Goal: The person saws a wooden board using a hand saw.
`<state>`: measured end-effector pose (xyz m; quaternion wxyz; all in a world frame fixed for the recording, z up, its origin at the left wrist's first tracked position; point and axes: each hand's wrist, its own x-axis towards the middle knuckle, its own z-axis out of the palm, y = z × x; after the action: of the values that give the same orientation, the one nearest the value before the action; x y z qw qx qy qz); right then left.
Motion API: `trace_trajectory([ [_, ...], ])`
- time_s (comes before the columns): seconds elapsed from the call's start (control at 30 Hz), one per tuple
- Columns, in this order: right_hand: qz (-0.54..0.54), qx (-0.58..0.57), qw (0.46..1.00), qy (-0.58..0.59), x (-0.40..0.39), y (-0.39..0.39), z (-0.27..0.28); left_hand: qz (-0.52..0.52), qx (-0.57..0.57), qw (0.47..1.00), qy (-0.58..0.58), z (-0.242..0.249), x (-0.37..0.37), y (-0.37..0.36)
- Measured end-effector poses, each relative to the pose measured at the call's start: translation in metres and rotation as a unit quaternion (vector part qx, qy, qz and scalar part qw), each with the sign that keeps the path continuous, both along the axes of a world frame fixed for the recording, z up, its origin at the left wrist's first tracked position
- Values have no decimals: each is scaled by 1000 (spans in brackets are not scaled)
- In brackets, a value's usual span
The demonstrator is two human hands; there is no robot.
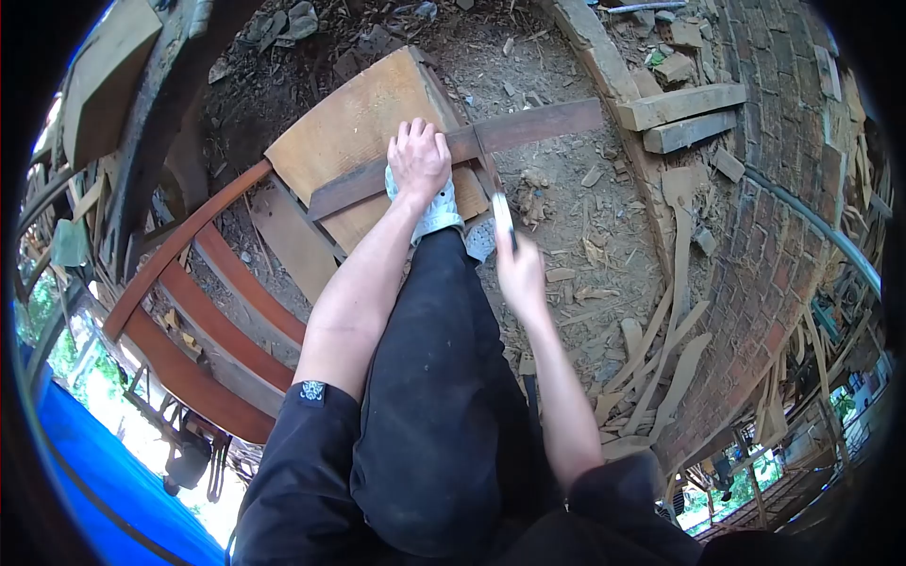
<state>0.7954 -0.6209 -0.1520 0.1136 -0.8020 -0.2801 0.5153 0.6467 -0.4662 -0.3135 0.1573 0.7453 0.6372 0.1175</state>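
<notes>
A dark wooden board (543, 125) lies across a tan wooden panel (363, 113), its right end sticking out past the panel's edge. My left hand (418, 162) presses down on the board with fingers bent over it, just above my patterned light shoe (440, 212), which stands on the panel. In my right hand (520, 269) is the handle of a handsaw (502, 209). The narrow blade reaches up to the board just right of the panel and meets it crosswise. My fist hides most of the handle.
A reddish slatted wooden frame (212, 274) adjoins the panel at left. Wood offcuts (661, 377) and two short beams (684, 107) lie at right, beside a brick surface (779, 217). Wood chips and rubble cover the dirt floor (576, 226). A blue sheet (104, 462) shows lower left.
</notes>
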Motion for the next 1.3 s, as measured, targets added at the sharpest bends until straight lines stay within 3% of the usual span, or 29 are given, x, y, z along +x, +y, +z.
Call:
trace_trajectory([
  [0.03, -8, 38, 999, -3, -1, -35, 29, 2, 5, 1000, 1, -1, 0, 1],
  [0.07, 20, 15, 999, -25, 1, -84, 64, 5, 0, 1000, -3, 0, 4, -4],
  [0.1, -34, -31, 999, 28, 7, -110, 101, 2, -9, 1000, -4, 3, 4, -3],
  [0.17, -42, -47, 997, 41, 19, -114, 127, -8, -18, 1000, -3, 4, -1, -1],
  [0.23, -7, -25, 1000, 12, 11, -55, 80, -4, -3, 1000, 18, 3, 4, -1],
  [0.33, -2, -41, 999, 11, -3, 48, -53, -3, 12, 1000, 10, 1, 1, 1],
  [0.37, 17, -54, 997, -53, -9, 52, -50, -6, 7, 1000, 6, 1, 0, 2],
  [0.43, -5, -42, 999, 4, 0, 24, -14, -5, -5, 1000, -1, 2, 3, -12],
  [0.5, 24, 24, 998, -46, 0, -65, 56, 9, 11, 1000, -8, -3, 6, 6],
  [0.57, 2, -40, 999, 8, 3, -101, 140, -11, 0, 1000, -9, -1, -1, 1],
  [0.6, -25, -87, 996, 22, 11, -93, 147, -8, -1, 1000, -14, 0, 0, -1],
  [0.63, -13, 8, 1000, 5, 15, -72, 134, -11, 5, 1000, -19, -1, 3, 3],
  [0.67, -11, -72, 997, 7, 19, -41, 106, -10, 8, 1000, -9, -1, 2, 8],
  [0.7, 5, -16, 999, -38, 17, -16, 58, -4, 0, 1000, 1, 0, 2, 1],
  [0.73, 16, -65, 998, 6, 17, 27, 26, -3, -5, 1000, 1, 1, 0, -5],
  [0.77, 20, -29, 999, 3, 8, 45, -17, 2, 9, 1000, 2, -1, 0, -1],
  [0.83, 14, -44, 999, -26, -6, 42, -1, 3, 19, 1000, 0, 1, 3, -2],
  [0.97, -31, -34, 999, -3, 5, -67, 154, 12, 11, 1000, -3, -2, -3, -3],
  [1.07, -9, -92, 996, 1, 6, -38, 135, 1, 8, 1000, -18, -1, 2, -2],
  [1.13, 55, -117, 990, -48, 1, 3, 24, 5, -2, 1000, 1, -2, 1, 0],
  [1.2, -2, -154, 981, -121, 3, 20, -78, 0, 6, 1000, -6, 2, 2, -3],
  [1.3, -54, -96, 984, -143, 10, -11, -68, 12, 26, 999, -23, -4, -2, -10],
])
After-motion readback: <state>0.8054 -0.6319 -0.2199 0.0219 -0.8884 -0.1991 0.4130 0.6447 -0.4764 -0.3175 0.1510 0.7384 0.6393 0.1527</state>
